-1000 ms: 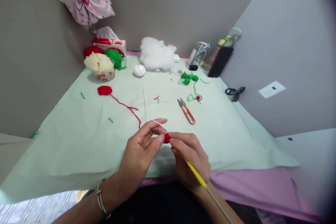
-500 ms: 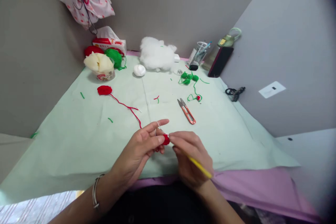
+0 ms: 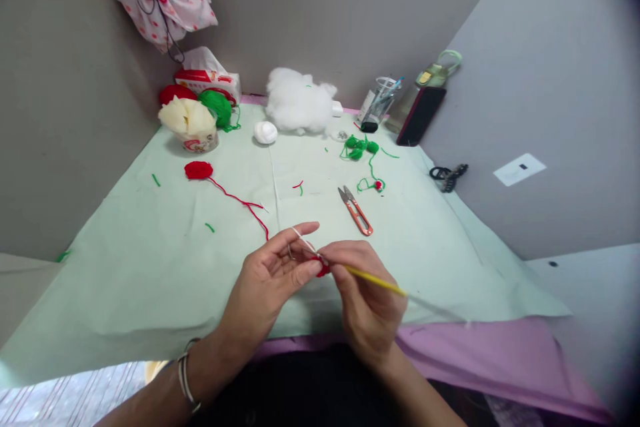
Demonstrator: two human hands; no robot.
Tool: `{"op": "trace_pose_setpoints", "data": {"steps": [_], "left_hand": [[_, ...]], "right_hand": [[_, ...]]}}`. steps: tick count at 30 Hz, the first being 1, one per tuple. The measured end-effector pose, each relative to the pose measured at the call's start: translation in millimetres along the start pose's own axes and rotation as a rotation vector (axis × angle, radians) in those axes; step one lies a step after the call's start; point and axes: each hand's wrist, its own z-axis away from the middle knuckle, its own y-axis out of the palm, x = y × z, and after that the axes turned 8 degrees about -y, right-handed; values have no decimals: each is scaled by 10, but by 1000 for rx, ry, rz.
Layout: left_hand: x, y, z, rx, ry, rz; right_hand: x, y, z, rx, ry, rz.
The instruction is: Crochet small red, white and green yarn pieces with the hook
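My left hand pinches a small red crocheted piece between thumb and fingers, with white yarn looped over its raised index finger. That strand runs back to a white yarn ball. In my right hand is a crochet hook with a yellow handle; its tip meets the red piece, and its far end points right, blurred. Red yarn leads from beneath my left hand toward a red crocheted oval on the left.
Orange-handled snips lie beyond my right hand. Farther back are green yarn pieces, white stuffing, a glass of tools, a phone, a cup and a tissue box. Yarn scraps are scattered about.
The hook has swung from pointing down-right to a flatter angle. The white strand is now drawn straight from my left index finger to the red piece, and my left hand has turned slightly.
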Motion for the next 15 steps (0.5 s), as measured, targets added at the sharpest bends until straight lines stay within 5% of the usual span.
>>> {"op": "trace_pose_setpoints", "data": {"steps": [3,6,10,15], "left_hand": [[-30,6,-23,19,-114,146],[-83,-21,-47,38,-249,258],[-87,-46,-53,17,-180,205],[-30,-15,-18,34,-95,42]], "right_hand": [[-32,-20,21,69,-157,184],[-64,-53,-37,-25,-5,34],[-75,-54,-122,-135,246,-324],[-81,-31,-95,-76,266,-263]]}}
